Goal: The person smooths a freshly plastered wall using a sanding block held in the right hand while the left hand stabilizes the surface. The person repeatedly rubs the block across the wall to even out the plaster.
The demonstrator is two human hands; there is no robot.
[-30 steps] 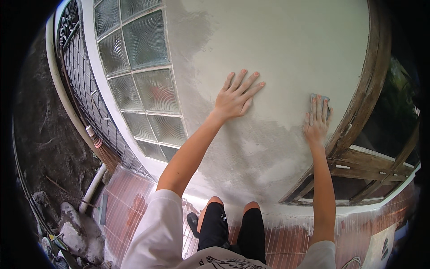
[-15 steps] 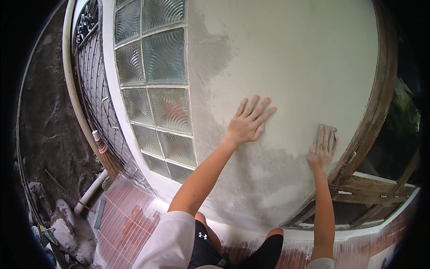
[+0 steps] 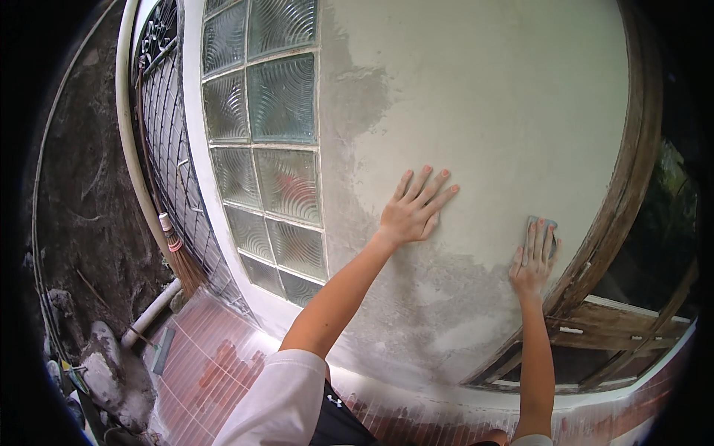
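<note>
- Two bare hands are laid on a pale wall (image 3: 513, 97), both near or right of the middle of the frame.
- The left hand (image 3: 409, 216) is set palm-down near the centre; its fingers are spread, and nothing is held in it.
- The right hand (image 3: 530, 267) is placed farther right; a grey block (image 3: 552, 222) is held under it against the wall, at right of centre.
- Its middle fingers are stretched close together over the block, with the thumb set out to the left; how firmly the block is gripped cannot be told.
- Below both hands, the wall is marked by a darker grey patch (image 3: 439, 290).
- Glass blocks (image 3: 281, 97) are set into the wall at upper left; at right, it is bordered by a wooden frame (image 3: 641, 141).
- At lower left, a broom (image 3: 184, 266) is seen upright beside a metal grille (image 3: 169, 123), above a red tiled floor (image 3: 190, 364).
</note>
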